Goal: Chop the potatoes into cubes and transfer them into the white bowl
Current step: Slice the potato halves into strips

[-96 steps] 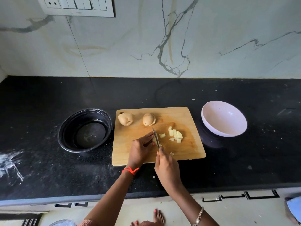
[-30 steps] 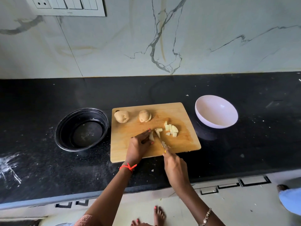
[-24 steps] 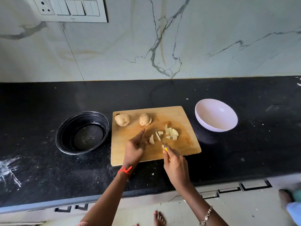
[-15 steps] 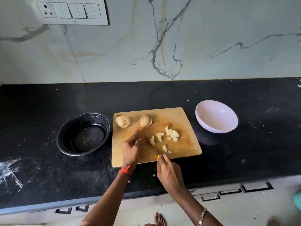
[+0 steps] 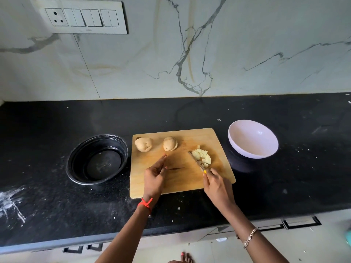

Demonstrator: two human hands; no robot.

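Head view, cutting stage with the first batch of cubes gathered. The right hand (image 5: 216, 185) has its fingers curled round the yellow handle of the knife (image 5: 196, 161), whose blade lies against the near-left edge of the potato cubes (image 5: 202, 158). These pale, skinless pieces are heaped in one compact pile on the right part of the cutting board (image 5: 180, 185). The left hand (image 5: 154, 176) sits over the middle of the board with fingers extended and nothing in them. The step in hand appears to be herding the cut pieces together with the blade. The next move probably calls either for carrying the pile to the white bowl (image 5: 252, 141), which stands empty on the countertop (image 5: 47, 205) just beside the board's right edge, or for taking up another potato. Two remain at the board's far edge, the first potato (image 5: 143, 144) at the left corner and the second potato (image 5: 170, 143) beside it. Both are tan-skinned and rounded; whether the second is partly cut cannot be told. A black bowl (image 5: 79, 168) stands left of the board.
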